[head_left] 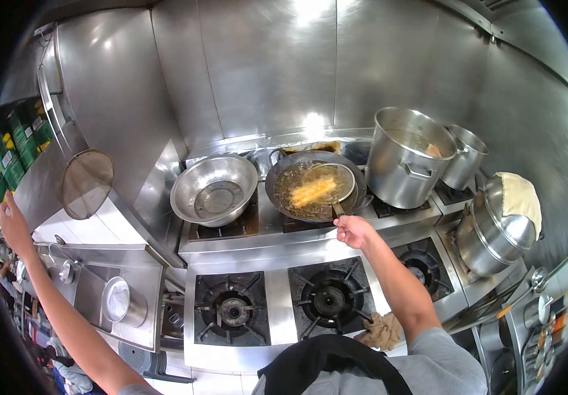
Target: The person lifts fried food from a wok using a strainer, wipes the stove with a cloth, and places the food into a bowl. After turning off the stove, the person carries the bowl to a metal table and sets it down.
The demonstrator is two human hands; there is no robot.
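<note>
My right hand is closed round the handle of a strainer, whose round bowl dips into the wok. Golden pieces of food lie in bubbling oil there, at the strainer's bowl. Far to the left, my left hand is stretched out near green packages; its fingers look bent, and whether they touch or hold anything is too small to make out. A large mesh strainer hangs to the right of that hand.
A wide metal bowl sits left of the wok. Tall pots and a lidded steamer with a cloth stand right. Front burners, a brown rag and a sink with a pot are nearer.
</note>
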